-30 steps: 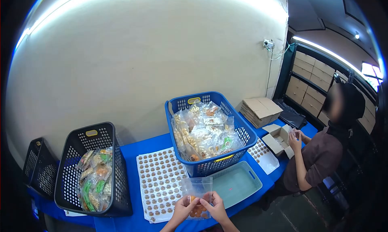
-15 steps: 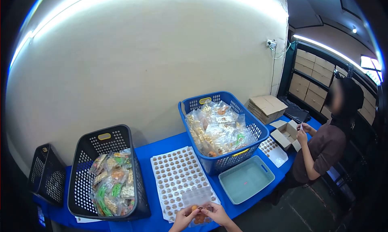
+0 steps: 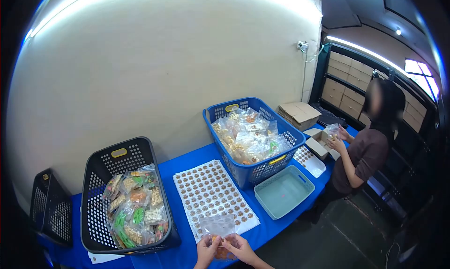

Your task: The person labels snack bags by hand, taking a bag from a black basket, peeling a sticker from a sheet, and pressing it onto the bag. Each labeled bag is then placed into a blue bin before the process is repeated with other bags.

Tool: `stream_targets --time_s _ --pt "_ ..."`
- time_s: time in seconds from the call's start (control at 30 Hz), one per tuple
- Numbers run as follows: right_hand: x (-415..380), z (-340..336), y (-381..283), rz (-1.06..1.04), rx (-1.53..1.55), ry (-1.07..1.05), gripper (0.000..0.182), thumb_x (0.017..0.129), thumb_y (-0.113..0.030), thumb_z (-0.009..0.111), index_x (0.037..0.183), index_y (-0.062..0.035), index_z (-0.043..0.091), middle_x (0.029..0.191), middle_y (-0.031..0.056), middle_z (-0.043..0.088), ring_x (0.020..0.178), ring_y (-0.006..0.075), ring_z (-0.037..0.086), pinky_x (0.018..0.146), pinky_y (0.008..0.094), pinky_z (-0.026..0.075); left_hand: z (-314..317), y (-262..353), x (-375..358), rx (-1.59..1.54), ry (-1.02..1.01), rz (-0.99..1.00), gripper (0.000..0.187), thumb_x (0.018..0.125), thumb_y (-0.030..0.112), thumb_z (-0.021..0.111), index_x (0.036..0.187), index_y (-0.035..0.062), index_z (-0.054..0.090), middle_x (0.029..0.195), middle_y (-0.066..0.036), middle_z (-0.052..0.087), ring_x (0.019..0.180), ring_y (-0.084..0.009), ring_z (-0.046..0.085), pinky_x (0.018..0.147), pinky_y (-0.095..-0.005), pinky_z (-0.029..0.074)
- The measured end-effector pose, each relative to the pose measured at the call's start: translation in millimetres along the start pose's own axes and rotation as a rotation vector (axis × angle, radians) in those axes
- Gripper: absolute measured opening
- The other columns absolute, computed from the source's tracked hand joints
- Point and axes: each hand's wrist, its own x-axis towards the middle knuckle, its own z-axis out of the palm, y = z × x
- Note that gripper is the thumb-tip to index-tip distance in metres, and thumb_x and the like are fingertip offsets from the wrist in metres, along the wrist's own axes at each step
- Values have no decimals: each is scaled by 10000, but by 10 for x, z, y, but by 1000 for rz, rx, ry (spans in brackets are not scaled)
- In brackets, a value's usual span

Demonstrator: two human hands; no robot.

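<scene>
Near the table's front edge, my left hand [image 3: 206,251] and my right hand [image 3: 241,249] pinch a clear plastic snack bag [image 3: 217,224] between thumbs and fingers. Orange snack pieces show in its lower part, and its transparent upper part stretches out over the sticker sheets. The thumbs meet at the middle of the bag, where they hide whatever lies under them. Just beyond my hands, a stack of white sticker sheets [image 3: 206,184] with rows of round brown stickers lies on the blue tablecloth [image 3: 171,175].
A black basket [image 3: 171,231] of filled bags stands left, a blue basket [image 3: 243,177] of bags beyond. Right are a green tray [image 3: 281,198], another sticker sheet [image 3: 311,162], an open carton [image 3: 316,147] and flat cardboard [image 3: 299,113]. A co-worker [image 3: 358,152] holds a clear bag.
My view has shifted slightly. Both my hands still grip the bag, its top now raised a little more upright. The co-worker's hands now hold a clear bag instead of a small white piece.
</scene>
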Motion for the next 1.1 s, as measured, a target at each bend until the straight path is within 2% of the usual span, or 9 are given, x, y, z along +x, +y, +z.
stream_targets --time_s 0.1,0.17,0.3,0.47,0.57,0.67,0.73,0.83,1.1 --pt "-109 77 -22 -151 -460 183 240 819 -148 591 992 3 520 861 50 597 756 79 561 642 208 459 57 17 -47 -10 -35 54 191 837 151 550 836 -38 578 772 -78 618 671 -107 579 589 -215 456" --pt "-138 50 14 -52 -372 180 238 818 -138 590 991 12 523 879 51 595 771 80 562 657 207 460 88 18 -38 -57 -78 66 193 843 157 540 837 -31 581 775 -77 619 666 -107 580 588 -215 456" --pt "-135 2 -8 10 -54 136 232 824 -124 579 1001 16 524 897 49 591 794 84 562 680 209 464 82 84 -9 -161 -152 -113 213 853 187 529 856 -19 582 779 -72 618 668 -105 579 599 -214 455" --pt "-98 -51 -104 98 -1 127 227 839 -128 558 1011 15 523 908 48 586 831 96 558 716 222 459 -1 14 100 -103 -190 -138 228 849 227 541 880 5 583 750 -32 604 686 -93 566 618 -215 451" --pt "-45 -113 -107 56 -4 150 218 844 -143 552 996 12 527 895 48 586 835 95 554 717 221 452 15 -27 174 -60 -221 -133 237 845 233 548 921 9 571 780 -25 596 703 -91 560 634 -218 449" --pt "-36 -134 -146 -11 -19 243 204 844 -155 553 966 7 531 876 50 589 812 88 553 695 215 447 144 21 219 -189 -316 -43 248 838 206 560 961 -9 547 843 -43 592 738 -94 557 672 -227 448" --pt "-12 -147 -165 -50 7 292 181 842 -162 557 911 5 538 840 53 598 773 78 555 664 211 444 201 86 223 -134 -346 -43 260 832 185 570 982 -23 533 876 -52 587 774 -99 555 697 -231 446" --pt "22 -237 -123 -39 -86 315 168 849 -140 541 908 17 534 833 62 603 769 91 562 698 224 450 253 170 204 -85 -342 -74 274 823 161 582 999 -41 526 907 -62 586 817 -106 554 725 -238 445" --pt "120 -404 -98 -29 160 267 128 847 -123 540 868 2 558 793 54 608 733 90 567 650 212 448 258 82 361 -108 -403 -171 323 823 158 583 1068 -42 522 960 -71 589 861 -113 554 764 -239 441"
